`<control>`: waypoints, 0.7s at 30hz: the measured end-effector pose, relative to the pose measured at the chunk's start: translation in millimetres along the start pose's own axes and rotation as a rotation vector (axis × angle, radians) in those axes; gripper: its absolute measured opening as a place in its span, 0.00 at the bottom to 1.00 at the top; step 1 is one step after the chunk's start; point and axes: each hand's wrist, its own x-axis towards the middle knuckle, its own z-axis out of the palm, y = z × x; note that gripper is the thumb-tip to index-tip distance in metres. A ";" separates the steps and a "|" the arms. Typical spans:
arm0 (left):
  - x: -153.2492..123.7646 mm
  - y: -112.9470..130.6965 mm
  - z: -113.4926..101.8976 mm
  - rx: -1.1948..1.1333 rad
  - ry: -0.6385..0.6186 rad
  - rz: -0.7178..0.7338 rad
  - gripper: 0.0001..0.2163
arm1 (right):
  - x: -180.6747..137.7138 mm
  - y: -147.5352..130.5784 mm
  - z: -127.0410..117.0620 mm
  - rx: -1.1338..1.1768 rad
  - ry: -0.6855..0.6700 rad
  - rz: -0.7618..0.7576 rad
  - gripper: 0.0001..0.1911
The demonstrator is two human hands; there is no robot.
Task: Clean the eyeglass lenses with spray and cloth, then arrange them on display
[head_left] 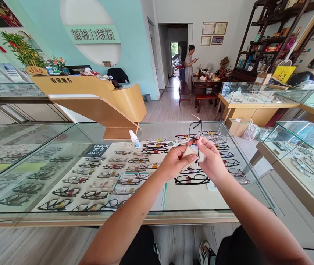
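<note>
Both my hands meet above the glass display case [146, 206]. My left hand [177, 160] is closed, pinching a beige cleaning cloth [189, 151] with the thumb on top. In my right hand [209, 151] is a pair of dark-framed glasses [195, 129], held at the near end. One lens rim and a temple stick up past my fingers. The other lens is mostly hidden by the cloth and fingers. A small white spray bottle [134, 139] stands on the glass beyond my left hand. Rows of spectacle frames [192, 179] lie beneath the glass.
A wooden reception counter [96, 86] stands beyond the case on the left. Farther back, a person [189, 66] stands beside a dark wooden table [205, 84], looking at a phone. More glass cases [308, 162] line the right side. A cardboard box [236, 127] and plastic bags sit on the floor.
</note>
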 end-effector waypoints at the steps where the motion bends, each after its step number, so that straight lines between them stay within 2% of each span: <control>1: 0.5 -0.2 0.4 -0.012 0.020 0.001 0.25 | 0.0 0.0 0.4 0.000 -0.002 0.000 0.18; 6: 0.9 -1.7 3.5 0.000 0.156 0.041 0.32 | 0.5 1.2 1.1 -0.010 0.000 -0.020 0.17; 14: -2.3 -6.4 6.2 0.119 0.299 0.171 0.24 | -0.2 11.5 1.2 -0.077 0.000 -0.085 0.14; 18: -1.2 -9.8 6.4 0.150 0.356 0.178 0.27 | -1.3 9.2 1.8 -0.126 -0.012 -0.100 0.15; 21: -0.6 -9.0 6.0 0.196 0.329 0.176 0.28 | -0.5 4.3 0.0 -0.128 -0.017 -0.066 0.17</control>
